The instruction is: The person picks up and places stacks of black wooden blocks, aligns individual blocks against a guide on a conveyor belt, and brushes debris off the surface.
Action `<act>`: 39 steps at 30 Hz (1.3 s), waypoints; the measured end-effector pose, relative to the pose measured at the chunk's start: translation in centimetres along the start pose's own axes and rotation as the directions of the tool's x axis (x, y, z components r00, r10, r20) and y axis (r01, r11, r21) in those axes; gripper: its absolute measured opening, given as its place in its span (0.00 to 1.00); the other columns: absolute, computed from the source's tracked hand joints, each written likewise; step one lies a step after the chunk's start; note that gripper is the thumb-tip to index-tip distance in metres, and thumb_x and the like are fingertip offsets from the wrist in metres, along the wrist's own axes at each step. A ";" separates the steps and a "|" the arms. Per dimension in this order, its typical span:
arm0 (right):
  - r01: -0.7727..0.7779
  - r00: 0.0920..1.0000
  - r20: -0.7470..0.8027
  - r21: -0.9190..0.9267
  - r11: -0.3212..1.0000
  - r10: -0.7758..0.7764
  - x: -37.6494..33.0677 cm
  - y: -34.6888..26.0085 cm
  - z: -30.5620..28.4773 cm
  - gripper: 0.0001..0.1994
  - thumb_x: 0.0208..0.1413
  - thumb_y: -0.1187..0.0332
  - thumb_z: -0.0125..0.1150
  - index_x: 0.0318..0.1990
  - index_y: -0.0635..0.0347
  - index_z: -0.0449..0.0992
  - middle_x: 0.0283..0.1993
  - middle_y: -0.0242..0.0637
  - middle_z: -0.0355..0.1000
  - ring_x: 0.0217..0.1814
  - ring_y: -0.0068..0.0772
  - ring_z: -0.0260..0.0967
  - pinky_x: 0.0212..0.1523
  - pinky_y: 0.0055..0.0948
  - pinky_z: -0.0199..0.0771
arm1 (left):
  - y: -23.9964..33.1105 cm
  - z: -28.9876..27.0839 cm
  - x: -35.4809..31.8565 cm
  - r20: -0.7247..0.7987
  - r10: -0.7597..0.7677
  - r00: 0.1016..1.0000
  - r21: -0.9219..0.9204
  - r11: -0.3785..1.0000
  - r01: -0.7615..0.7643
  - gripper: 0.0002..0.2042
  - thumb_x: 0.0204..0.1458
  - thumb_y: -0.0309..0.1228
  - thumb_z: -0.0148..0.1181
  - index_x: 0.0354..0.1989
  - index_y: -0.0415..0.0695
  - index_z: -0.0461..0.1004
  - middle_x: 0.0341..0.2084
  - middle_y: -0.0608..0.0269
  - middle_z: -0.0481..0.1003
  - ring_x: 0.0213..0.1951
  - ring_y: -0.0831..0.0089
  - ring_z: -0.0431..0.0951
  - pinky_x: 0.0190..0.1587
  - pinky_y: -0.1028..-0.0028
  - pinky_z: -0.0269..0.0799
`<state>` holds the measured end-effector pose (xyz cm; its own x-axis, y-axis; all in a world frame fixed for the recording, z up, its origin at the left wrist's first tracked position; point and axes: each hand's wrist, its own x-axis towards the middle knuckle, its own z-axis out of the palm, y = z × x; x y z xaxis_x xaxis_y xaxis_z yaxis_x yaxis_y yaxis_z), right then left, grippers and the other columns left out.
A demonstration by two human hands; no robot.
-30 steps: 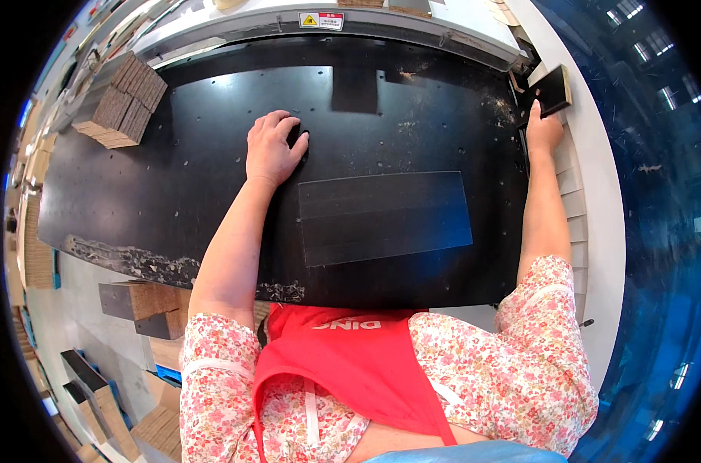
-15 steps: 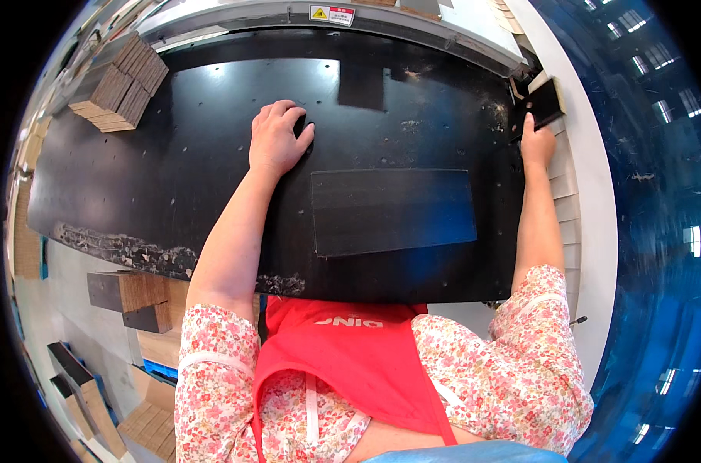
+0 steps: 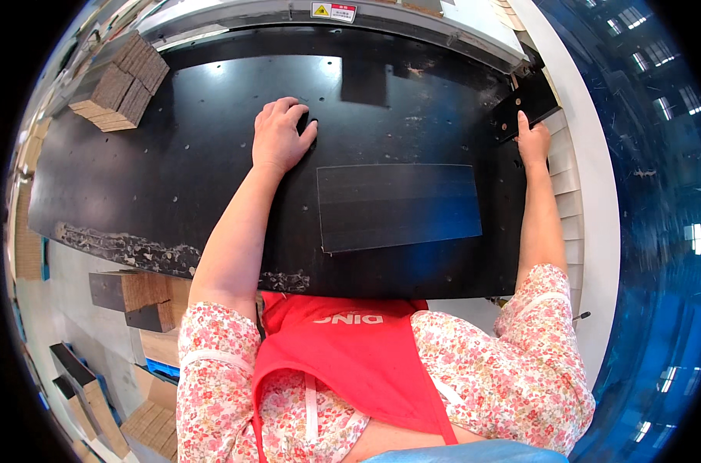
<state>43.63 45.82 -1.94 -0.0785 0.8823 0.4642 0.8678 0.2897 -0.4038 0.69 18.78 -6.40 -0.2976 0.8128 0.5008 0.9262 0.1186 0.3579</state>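
Observation:
My right hand (image 3: 533,140) grips the near edge of a small black board (image 3: 528,104) with round holes in it, at the far right corner of the black tabletop (image 3: 181,166). The thumb lies on top of the board; the other fingers are mostly hidden. My left hand (image 3: 281,133) rests on the tabletop left of the middle, its fingers loosely bent and the thumb apart, with nothing visible in it. Between my arms a flat black rectangular panel (image 3: 399,207) lies on the tabletop.
Stacked brown-edged boards (image 3: 123,83) stand at the table's far left. A grey machine rail (image 3: 265,17) runs along the back. A white curved edge (image 3: 594,193) bounds the right side, with blue sheeting (image 3: 663,231) beyond it. More board blocks (image 3: 146,292) sit below at the left.
The small black board has shifted left, now reaching over the tabletop corner, with my right hand still on it. My left hand stays nearly in place.

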 end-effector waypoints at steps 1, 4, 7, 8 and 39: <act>0.026 1.000 0.004 -0.025 0.999 -0.026 0.2 -0.5 -0.3 0.26 0.59 0.46 0.57 0.40 0.67 0.79 0.41 0.58 0.77 0.47 0.62 0.73 0.48 0.49 0.72 | 0.0 -0.1 0.1 -0.008 0.004 1.000 0.000 1.000 -0.004 0.15 0.49 0.37 0.64 0.43 0.44 0.79 0.50 0.61 0.75 0.55 0.58 0.71 0.59 0.61 0.65; 0.166 0.985 0.046 -0.016 0.986 -0.165 1.5 -2.6 -1.5 0.24 0.60 0.50 0.57 0.47 0.67 0.76 0.44 0.59 0.76 0.49 0.62 0.72 0.49 0.48 0.72 | 0.0 0.0 0.2 -0.014 0.008 1.000 0.001 1.000 -0.008 0.14 0.49 0.37 0.65 0.43 0.44 0.80 0.50 0.61 0.75 0.55 0.58 0.71 0.59 0.61 0.65; 0.425 0.905 0.021 -0.080 0.902 -0.425 2.8 -5.1 -2.3 0.20 0.59 0.57 0.60 0.53 0.63 0.73 0.44 0.56 0.77 0.50 0.59 0.73 0.49 0.48 0.72 | 0.3 -0.2 0.2 -0.006 0.004 1.000 0.012 1.000 -0.004 0.14 0.49 0.36 0.65 0.42 0.43 0.80 0.50 0.60 0.75 0.55 0.58 0.71 0.59 0.61 0.65; 0.457 0.887 0.158 -0.164 0.874 -0.434 2.6 -7.3 -2.4 0.19 0.59 0.58 0.61 0.51 0.61 0.73 0.44 0.54 0.77 0.49 0.57 0.74 0.49 0.48 0.73 | 0.1 -0.3 0.0 -0.011 0.001 1.000 0.018 1.000 -0.001 0.14 0.49 0.36 0.65 0.42 0.43 0.80 0.50 0.60 0.75 0.55 0.59 0.71 0.59 0.61 0.65; 0.952 -0.001 -0.048 -0.306 0.014 -0.999 -5.0 -34.1 -10.2 0.05 0.46 0.69 0.59 0.32 0.50 0.78 0.33 0.24 0.73 0.46 0.28 0.69 0.53 0.33 0.65 | 10.2 -14.7 6.2 -0.120 0.287 0.950 0.185 0.947 -0.263 0.16 0.52 0.43 0.64 0.41 0.46 0.76 0.41 0.61 0.77 0.47 0.60 0.76 0.50 0.61 0.73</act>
<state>19.46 27.80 17.55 -0.8432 -0.3077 0.4408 0.0878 0.7301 0.6776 4.90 16.64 11.96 -0.0448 0.7381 0.6732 0.9981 0.0045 0.0615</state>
